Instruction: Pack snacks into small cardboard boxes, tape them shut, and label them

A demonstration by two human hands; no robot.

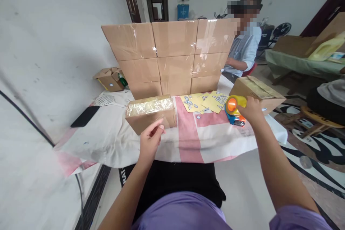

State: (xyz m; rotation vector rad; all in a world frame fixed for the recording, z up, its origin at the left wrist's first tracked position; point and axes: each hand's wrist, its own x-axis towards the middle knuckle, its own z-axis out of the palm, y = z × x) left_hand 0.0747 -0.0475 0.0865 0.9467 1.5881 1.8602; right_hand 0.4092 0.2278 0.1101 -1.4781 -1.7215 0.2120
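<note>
Right hand (251,109) clamped on the yellow, blue and orange plastic tape dispenser (232,110); brown cardboard carton (262,91) just beyond that grip; left hand's (151,139) thumb and fingers together, anything between them unclear; tape-topped brown cardboard box (151,115) right by those fingertips; yellow printed sheets (206,102) between the hands.

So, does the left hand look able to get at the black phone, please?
Probably yes: the black phone lies flat with nothing on top, though the left hand would likely have to skirt the near corner of the taped box beside it.
</note>
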